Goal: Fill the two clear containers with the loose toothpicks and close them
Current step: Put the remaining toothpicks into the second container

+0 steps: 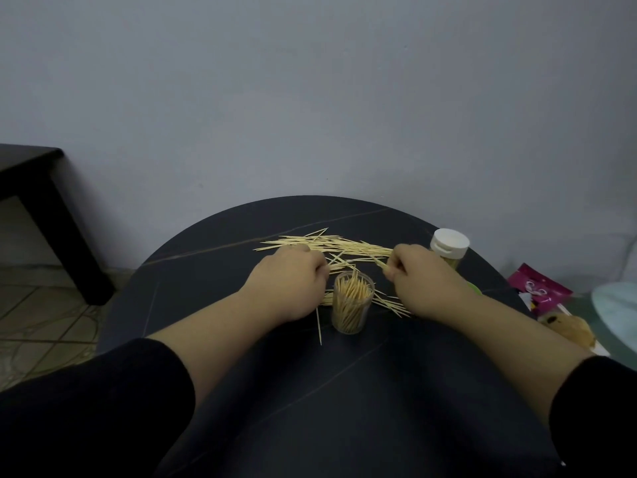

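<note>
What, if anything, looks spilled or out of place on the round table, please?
The loose toothpicks lie scattered across the dark table, behind and around the open clear container. One stray toothpick lies alone by the container's left side, pointing toward the near edge. Nothing looks damaged.

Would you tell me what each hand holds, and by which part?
The right hand pinches a few pale wooden toothpicks near their ends. The left hand curls over the loose pile; whether it grips any cannot be told.
</note>
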